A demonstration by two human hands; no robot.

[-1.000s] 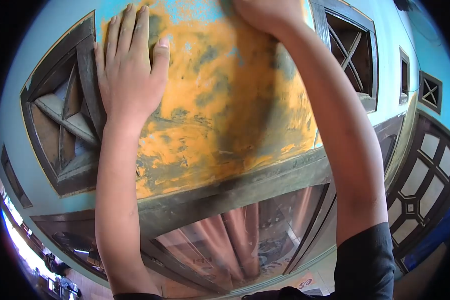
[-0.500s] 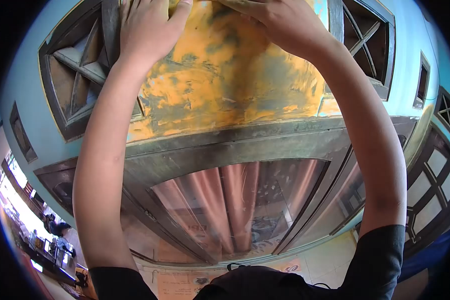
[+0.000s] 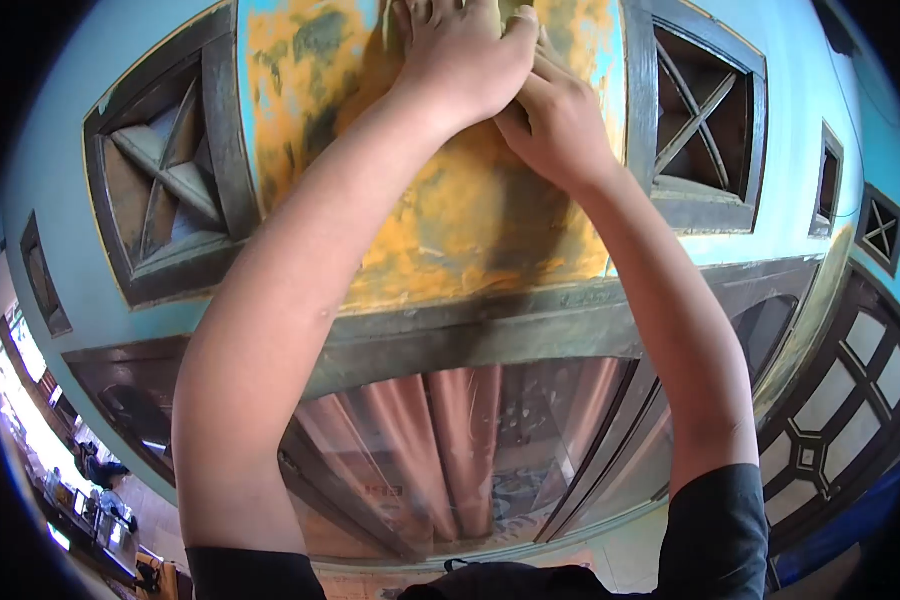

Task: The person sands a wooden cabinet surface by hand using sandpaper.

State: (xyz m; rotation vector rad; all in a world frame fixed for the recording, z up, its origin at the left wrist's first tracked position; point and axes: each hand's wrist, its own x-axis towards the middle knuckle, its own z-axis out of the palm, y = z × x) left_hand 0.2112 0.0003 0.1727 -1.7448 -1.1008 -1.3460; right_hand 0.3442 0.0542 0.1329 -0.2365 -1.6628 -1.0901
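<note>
The left hand (image 3: 460, 60) is lying flat and open on the orange wall patch (image 3: 470, 220) at 12 o'clock, with the right hand (image 3: 560, 125) touching it, its grip hidden, probably rubbing paint and needing steady pushing next.

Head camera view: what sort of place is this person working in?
Probably the outside front of a building, high above a doorway. The left hand and right hand press on an orange-smeared blue wall between wooden vents with crossed slats, over a curtained glass pane.
</note>
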